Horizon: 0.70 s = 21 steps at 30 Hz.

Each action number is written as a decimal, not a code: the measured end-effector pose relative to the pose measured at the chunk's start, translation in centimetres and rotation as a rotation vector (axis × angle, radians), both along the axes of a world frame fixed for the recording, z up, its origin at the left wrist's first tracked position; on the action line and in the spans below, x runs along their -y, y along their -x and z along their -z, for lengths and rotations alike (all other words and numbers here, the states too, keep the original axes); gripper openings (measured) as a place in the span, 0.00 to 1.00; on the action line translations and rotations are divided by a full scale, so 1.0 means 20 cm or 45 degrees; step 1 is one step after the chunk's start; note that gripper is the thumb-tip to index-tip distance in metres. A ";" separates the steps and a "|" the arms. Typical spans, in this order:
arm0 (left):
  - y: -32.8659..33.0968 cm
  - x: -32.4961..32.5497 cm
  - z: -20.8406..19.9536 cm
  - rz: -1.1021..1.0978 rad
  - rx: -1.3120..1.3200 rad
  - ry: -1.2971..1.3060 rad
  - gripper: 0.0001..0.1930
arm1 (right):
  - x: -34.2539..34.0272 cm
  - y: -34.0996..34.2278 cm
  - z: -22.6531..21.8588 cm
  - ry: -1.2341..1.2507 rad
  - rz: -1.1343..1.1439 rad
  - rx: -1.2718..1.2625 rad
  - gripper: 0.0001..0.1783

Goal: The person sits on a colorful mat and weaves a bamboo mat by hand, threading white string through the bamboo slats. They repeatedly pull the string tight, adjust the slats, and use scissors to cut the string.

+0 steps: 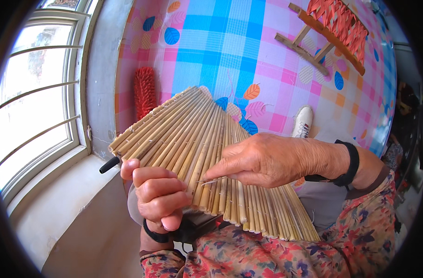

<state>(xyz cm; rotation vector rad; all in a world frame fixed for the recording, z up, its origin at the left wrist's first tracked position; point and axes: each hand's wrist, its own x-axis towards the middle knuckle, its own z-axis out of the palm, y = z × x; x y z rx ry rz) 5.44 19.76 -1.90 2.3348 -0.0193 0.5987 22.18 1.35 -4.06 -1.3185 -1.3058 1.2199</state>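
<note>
A mat of straw-coloured reed stalks [188, 134], bound side by side with pale thread, lies slanted across my lap, fanned and folded in places. My left hand [160, 197] grips its near left edge, fingers curled with the thumb below. Over the middle of the mat, my right hand [276, 160] is closed, its index fingertip pressed down on the stalks. Just under that fingertip shows a short pale strand of thread [209, 182]. Whatever the right fingers pinch is hidden. Loose thread ends stick up along the stalks.
A red shaggy duster head [145, 92] lies by the wall at left, and a black rod tip [109, 165] pokes out beside the mat. A wooden stool with red woven straps [339, 28] rests on the patterned floor covering. My white shoe [303, 121] shows beyond; a barred window [40, 92] is at left.
</note>
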 end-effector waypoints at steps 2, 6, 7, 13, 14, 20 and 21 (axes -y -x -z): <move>0.00 0.00 0.00 0.004 -0.014 0.004 0.30 | 0.00 0.00 0.00 -0.021 0.013 -0.039 0.18; 0.01 0.00 0.00 0.005 -0.001 0.000 0.29 | 0.00 0.00 0.00 -0.004 -0.021 0.021 0.17; 0.01 -0.01 0.00 0.005 0.000 0.006 0.29 | 0.00 0.00 0.00 -0.004 -0.018 0.010 0.17; 0.01 -0.01 0.00 0.008 0.005 -0.004 0.29 | -0.01 0.00 0.00 -0.022 -0.017 0.024 0.16; 0.01 -0.01 0.00 0.007 0.005 0.000 0.29 | -0.01 0.00 0.00 -0.034 -0.014 0.013 0.16; 0.01 -0.01 -0.01 0.004 -0.026 0.008 0.28 | -0.01 0.01 0.03 -0.091 0.005 -0.077 0.16; 0.02 -0.01 -0.01 0.006 -0.019 0.002 0.28 | -0.01 0.01 0.04 -0.098 0.000 -0.062 0.16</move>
